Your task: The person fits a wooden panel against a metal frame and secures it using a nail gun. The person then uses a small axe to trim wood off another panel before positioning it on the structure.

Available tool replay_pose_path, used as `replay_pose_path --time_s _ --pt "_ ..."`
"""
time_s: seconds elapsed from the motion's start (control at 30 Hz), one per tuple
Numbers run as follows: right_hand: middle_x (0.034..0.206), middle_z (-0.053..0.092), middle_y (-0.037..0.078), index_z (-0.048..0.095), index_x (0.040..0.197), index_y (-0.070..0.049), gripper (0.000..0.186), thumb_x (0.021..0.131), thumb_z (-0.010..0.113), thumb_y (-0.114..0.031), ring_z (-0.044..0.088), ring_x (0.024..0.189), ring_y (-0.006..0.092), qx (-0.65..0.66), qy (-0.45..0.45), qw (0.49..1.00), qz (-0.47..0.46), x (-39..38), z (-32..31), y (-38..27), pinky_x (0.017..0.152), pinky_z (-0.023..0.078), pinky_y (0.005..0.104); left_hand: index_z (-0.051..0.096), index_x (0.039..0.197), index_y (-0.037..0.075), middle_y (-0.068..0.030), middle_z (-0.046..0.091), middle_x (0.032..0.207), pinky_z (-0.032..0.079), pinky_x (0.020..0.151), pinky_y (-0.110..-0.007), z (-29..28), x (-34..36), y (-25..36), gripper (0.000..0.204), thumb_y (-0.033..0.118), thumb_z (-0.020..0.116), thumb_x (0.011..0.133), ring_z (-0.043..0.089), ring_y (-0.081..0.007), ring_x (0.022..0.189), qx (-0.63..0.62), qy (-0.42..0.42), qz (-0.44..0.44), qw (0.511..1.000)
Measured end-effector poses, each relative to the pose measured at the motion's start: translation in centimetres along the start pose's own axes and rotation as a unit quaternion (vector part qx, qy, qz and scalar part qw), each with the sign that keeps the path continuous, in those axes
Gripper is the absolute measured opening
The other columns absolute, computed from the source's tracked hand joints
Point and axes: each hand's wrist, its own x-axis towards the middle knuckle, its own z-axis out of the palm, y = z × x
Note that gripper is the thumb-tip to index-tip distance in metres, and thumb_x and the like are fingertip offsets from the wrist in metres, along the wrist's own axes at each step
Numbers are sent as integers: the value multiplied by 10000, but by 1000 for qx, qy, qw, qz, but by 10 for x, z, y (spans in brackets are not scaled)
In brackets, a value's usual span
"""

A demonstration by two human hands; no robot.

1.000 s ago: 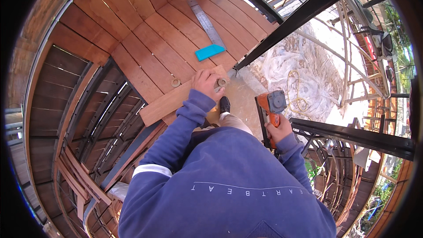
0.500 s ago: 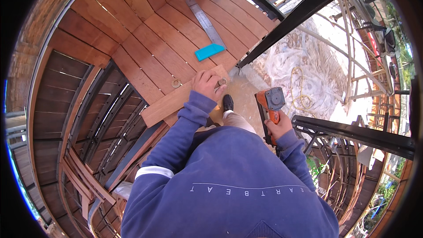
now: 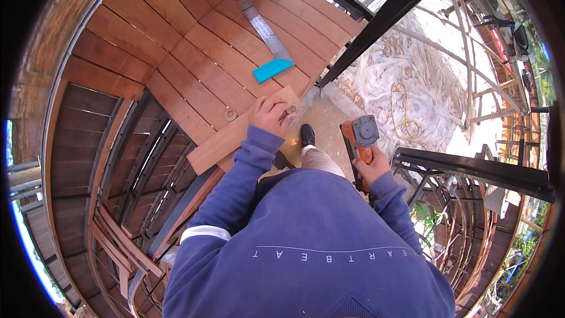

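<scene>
My left hand [image 3: 268,113] is closed around a small round tan piece [image 3: 291,109] at the right end of a narrow wooden board [image 3: 221,142], with fingers resting near or on that board. A tan ring [image 3: 230,115] lies just above the board. Farther up, a steel square [image 3: 261,29] with a teal handle [image 3: 272,70] lies on the wooden slats. My right hand [image 3: 372,168] grips an orange and black nail gun [image 3: 365,134] by its handle, right of the board. My dark shoe [image 3: 307,136] shows between my hands.
A wooden slatted platform [image 3: 213,54] fills the upper left. Black steel beams [image 3: 382,26] [image 3: 471,168] cross the right side. Crumpled plastic sheeting [image 3: 412,94] with a yellow hose [image 3: 399,112] lies beyond. Curved slatted framework [image 3: 135,171] and stacked wooden strips [image 3: 120,238] are at left.
The view has shifted slightly, with the platform and square appearing a little farther left. My left hand stays on the small piece at the board, and my right hand keeps gripping the nail gun.
</scene>
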Motion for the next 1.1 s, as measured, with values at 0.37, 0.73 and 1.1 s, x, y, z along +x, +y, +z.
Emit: replay_pose_path --time_s 0.37,0.73,1.1 --pt "796 634 131 578 1110 12 424 743 684 -172 609 681 226 -9 6 1000 -20 3 1 16 669 492 360 709 925 100 -26 632 999 433 850 -403 2 1 -2 275 194 804 684 545 -270 982 -6 -2 -13 1000" --pt "837 645 159 581 1113 8 430 745 679 -192 614 742 266 -6 -9 999 -42 9 5 13 731 489 371 717 907 116 -10 632 988 426 858 -402 3 2 -5 277 215 817 669 539 -265 985 1 -8 -17 1000" --pt "855 636 203 525 1177 -9 456 761 615 -172 634 747 333 -55 56 990 -117 20 -4 -5 717 494 398 724 914 137 -24 606 1064 379 918 -435 -1 0 1 268 238 805 680 524 -271 1051 24 -24 -41 999"
